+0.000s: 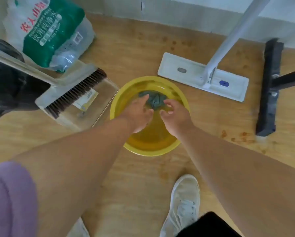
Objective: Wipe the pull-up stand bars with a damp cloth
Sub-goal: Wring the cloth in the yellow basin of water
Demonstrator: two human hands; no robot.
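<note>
A yellow basin (pixel 172 146) of water stands on the wooden floor in the middle of the view. A crumpled grey-blue cloth (pixel 154 100) lies in the water at the basin's far side. My left hand (pixel 140 113) reaches into the basin with its fingers straight, the fingertips touching the cloth's left edge. My right hand (pixel 175 115) hovers over the water just right of the cloth, fingers loosely curled, holding nothing. The black base bar of the pull-up stand (pixel 269 88) lies on the floor at the right.
A white flat mop (pixel 203 76) lies behind the basin, its handle rising to the upper right. A broom in a clear dustpan (pixel 78 96) sits at the left, a pack of water bottles (pixel 49 33) behind it. My white shoe (pixel 184 204) is near the bottom.
</note>
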